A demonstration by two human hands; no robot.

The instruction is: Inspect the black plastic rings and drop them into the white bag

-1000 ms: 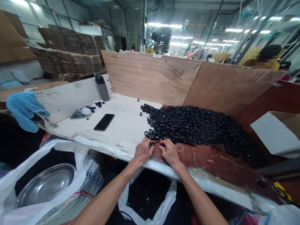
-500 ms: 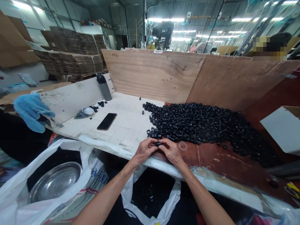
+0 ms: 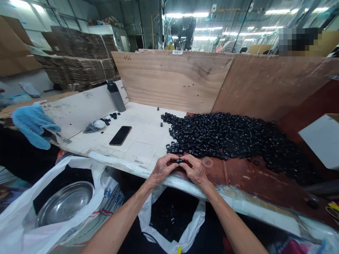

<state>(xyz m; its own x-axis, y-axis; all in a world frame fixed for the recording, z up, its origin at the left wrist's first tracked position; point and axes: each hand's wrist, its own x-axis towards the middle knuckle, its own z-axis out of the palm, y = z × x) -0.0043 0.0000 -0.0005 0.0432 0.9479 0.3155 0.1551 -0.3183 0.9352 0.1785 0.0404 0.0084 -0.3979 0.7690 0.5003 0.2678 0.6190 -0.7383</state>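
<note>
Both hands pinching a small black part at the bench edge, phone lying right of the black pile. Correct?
No: the phone lies left of the black pile, not right of it, as the head view shows. The left hand and right hand pinching the small black part stands.

Two hands (image 3: 180,169), one phone (image 3: 120,135), one drink bottle (image 3: 116,96), one steel bowl (image 3: 65,204), hundreds of small black parts (image 3: 233,139)
</note>
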